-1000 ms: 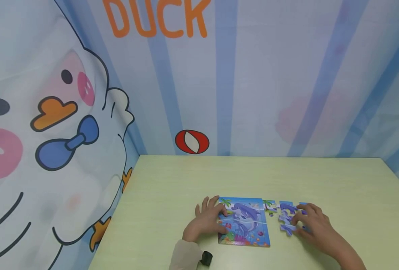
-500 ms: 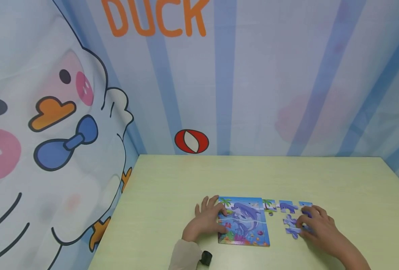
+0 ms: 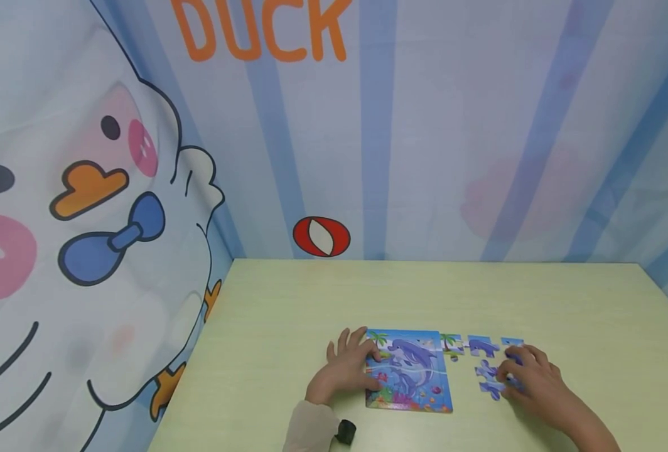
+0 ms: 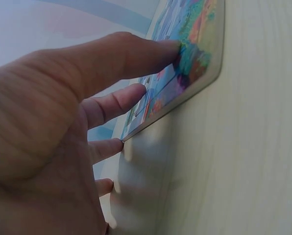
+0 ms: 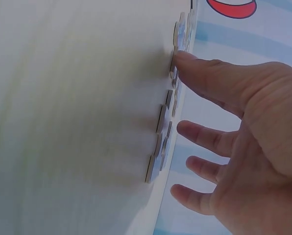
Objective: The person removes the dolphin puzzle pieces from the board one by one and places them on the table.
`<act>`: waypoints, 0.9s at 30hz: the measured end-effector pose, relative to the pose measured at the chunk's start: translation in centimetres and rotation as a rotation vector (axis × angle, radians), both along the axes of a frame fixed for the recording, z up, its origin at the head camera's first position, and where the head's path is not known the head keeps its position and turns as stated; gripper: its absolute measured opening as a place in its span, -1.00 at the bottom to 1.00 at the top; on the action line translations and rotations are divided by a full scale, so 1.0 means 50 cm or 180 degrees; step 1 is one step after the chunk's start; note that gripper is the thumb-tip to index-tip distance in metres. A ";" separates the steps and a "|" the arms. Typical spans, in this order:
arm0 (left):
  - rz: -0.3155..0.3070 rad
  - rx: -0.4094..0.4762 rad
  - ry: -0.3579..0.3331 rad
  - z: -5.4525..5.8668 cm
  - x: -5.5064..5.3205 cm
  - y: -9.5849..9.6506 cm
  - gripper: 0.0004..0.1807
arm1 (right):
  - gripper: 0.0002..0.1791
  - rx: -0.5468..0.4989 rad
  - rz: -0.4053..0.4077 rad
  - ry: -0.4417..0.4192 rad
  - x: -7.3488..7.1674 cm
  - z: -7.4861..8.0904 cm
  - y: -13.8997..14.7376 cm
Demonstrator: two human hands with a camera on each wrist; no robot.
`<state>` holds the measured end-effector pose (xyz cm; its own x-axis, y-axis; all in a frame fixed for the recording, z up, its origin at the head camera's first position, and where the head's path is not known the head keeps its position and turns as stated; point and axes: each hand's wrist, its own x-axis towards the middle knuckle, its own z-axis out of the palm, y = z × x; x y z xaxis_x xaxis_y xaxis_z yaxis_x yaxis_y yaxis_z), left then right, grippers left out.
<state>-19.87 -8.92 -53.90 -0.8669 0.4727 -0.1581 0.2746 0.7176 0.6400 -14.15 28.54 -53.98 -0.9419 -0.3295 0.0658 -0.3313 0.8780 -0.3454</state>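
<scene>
Resting spread, left fingers (image 4: 117,104) touch the board (image 3: 409,370), right fingers (image 5: 205,137) puzzle pieces (image 3: 487,370).

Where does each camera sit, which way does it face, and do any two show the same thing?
Head: worn on the head, facing forward and down at the table, puzzle board, loose pieces and backdrop; left hand, sleeve and right hand show.
Left wrist: worn there, facing the puzzle board's edge; only the left hand shows.
Right wrist: worn there, facing the loose pieces nearly edge-on; only the right hand shows.
Shared: head and right wrist both show the printed red ball.
</scene>
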 end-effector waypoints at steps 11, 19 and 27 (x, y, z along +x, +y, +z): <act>-0.0016 0.0021 -0.0021 0.008 0.001 0.000 -0.64 | -0.76 -0.0098 -0.0015 0.0046 -0.011 0.008 -0.026; -0.0009 -0.0034 0.0014 0.008 0.002 0.000 -0.63 | -0.76 -0.0237 0.0101 0.0133 -0.026 0.021 -0.063; -0.0042 -0.0032 0.0009 0.002 -0.003 0.001 -0.60 | -0.72 -0.0446 0.0317 0.0327 -0.041 0.035 -0.098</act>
<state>-20.02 -8.89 -53.80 -0.8611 0.4825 -0.1604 0.2859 0.7204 0.6319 -16.20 23.64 -52.22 -0.8911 -0.4015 0.2117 -0.4539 0.7849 -0.4219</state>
